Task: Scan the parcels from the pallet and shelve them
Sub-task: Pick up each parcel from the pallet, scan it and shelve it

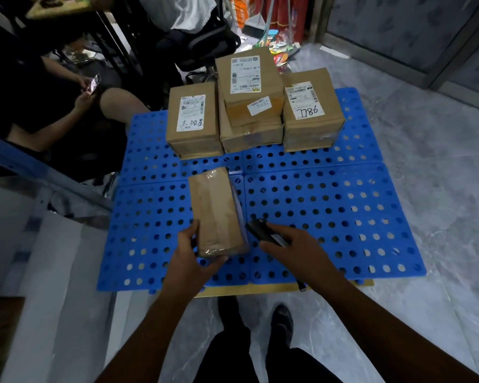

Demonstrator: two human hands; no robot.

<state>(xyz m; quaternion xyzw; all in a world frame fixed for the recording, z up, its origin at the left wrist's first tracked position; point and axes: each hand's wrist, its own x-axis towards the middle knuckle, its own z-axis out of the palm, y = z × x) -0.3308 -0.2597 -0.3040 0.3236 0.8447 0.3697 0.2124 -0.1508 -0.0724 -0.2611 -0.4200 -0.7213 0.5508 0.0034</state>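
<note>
**Hands.** The left hand [190,252] is closed round the near end of a brown parcel [217,211], thumb on the left face and fingers beneath. The parcel is held clear above the blue pallet [343,217]. The right hand [296,250] is closed round a black scanner [263,230], whose head is pointed at the right side of the parcel, just beside it.

**Parcel in hand.** No label is seen on the upper face, which is taped. A paler surface is glimpsed on the side turned to the scanner. Whether a code is being read there cannot be told.

**Stock left.** Beyond both hands, at the far end of the pallet, at least four boxes are counted:
- a labelled box on the left [192,120];
- a top box [249,84] set on a lower box [252,136] in the middle;
- a box on the right [311,111] marked by hand.

The pallet area directly under and around the hands is bare of other parcels.

**Shelving.** To the left of the left hand a rack with a blue beam [25,161] is partly seen. No parcels are made out on it.

**Assessment.** The task is judged to be mid-course. One parcel is at the scanning step and is not yet shelved. The far group is judged to be awaiting both scan and shelving.
</note>
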